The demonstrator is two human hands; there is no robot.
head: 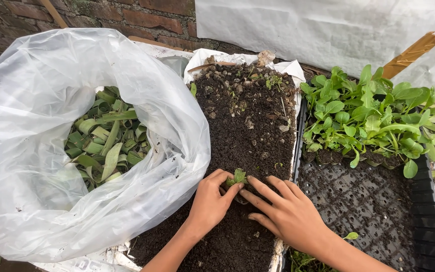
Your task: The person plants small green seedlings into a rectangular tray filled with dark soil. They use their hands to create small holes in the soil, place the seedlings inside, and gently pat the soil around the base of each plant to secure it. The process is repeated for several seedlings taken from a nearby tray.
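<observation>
At the far left a clear plastic bag (36, 166) gapes open, holding a heap of cut green leaves (107, 135). Just right of it, on the dark soil bed (247, 126), the left hand (211, 204) curls against a small green seedling (237, 177), its fingers bent round the near-left side, while the right hand (289, 214) lies with fingers spread, fingertips pressing the soil just beside the seedling. At the right a black seedling tray (421, 201) holds leafy young plants (363, 118) across its far half.
</observation>
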